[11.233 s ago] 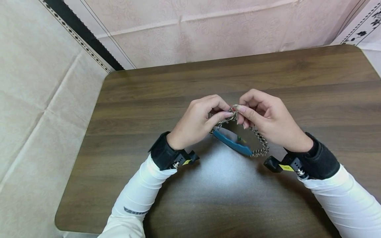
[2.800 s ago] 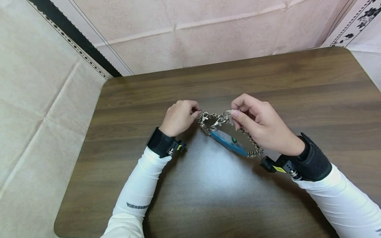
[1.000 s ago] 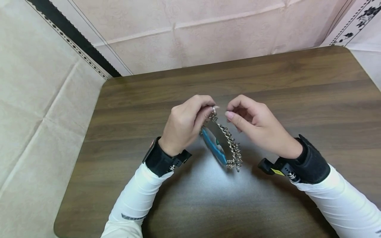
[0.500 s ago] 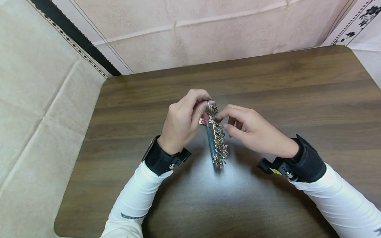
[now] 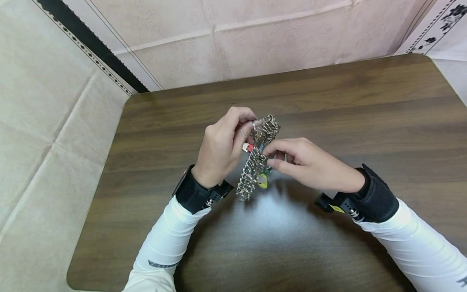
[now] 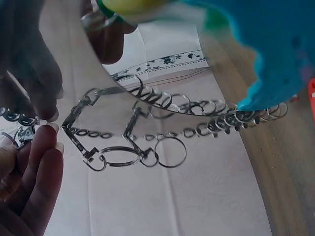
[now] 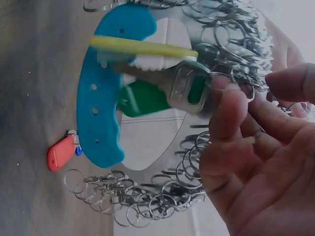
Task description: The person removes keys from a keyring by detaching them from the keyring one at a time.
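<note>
The round-ringed metal chain point(image 5: 249, 172) hangs between left hand point(image 5: 221, 144) and right hand point(image 5: 308, 164), both pinching it; its blue strip point(image 7: 86, 99) curves smoothly.

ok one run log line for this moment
left hand: pinching ring; right hand: pinching chain; red tag: near left hand; yellow tag: hanging

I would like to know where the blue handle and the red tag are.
Blue handle point(image 7: 102, 100), right wrist view: the middle of its curve.
Red tag point(image 7: 62, 152), right wrist view: its flat face.

Pale glare (soft-edged) whitens part of the table point(image 5: 273, 231); the left wrist view blurs up top.
</note>
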### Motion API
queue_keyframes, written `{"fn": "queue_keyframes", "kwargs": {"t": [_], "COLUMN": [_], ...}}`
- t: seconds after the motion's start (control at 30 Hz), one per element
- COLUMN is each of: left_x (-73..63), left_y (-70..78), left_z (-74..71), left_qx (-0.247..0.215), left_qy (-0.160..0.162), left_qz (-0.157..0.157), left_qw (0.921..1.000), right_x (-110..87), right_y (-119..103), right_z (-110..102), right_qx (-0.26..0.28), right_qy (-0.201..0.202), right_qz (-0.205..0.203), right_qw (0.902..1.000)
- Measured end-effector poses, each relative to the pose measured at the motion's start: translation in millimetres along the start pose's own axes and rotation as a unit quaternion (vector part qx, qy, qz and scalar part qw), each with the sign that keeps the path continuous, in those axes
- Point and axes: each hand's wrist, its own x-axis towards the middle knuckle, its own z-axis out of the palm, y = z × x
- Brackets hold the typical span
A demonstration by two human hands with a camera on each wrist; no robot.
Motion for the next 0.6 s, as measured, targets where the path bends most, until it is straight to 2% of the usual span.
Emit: {"fn": "queue_keyframes", "kwargs": {"t": [0.2, 0.3, 0.47, 0.6], "left_x": [1.0, 1.3, 1.6, 1.3], "left_y": [-1.7, -2.7, -3.9, -3.6], "left_z": [0.3, 0.5, -0.2, -1.4], "left_qx": [0.004, -0.002, -0.003, 0.004], "left_qy": [0.001, -0.001, -0.003, -0.007], "left_qz": [-0.003, -0.002, 0.001, -0.002], "left_qw": [1.0000, 1.0000, 1.0000, 1.0000], "right_x": [1.0, 1.4, 1.0, 0.7], "right_y": [1.6, 1.5, -0.1, -3.2], "right_z": [2.2, 2.8, 1.5, 0.5], "right_qx": [-0.011, -0.019, -0.008, 0.021], "right_qy": [-0.020, -0.017, 0.001, -0.009], "right_qz": [-0.004, -0.013, -0.025, -0.020], "right_qw": [0.9997, 0.9996, 0.9996, 0.9995]}}
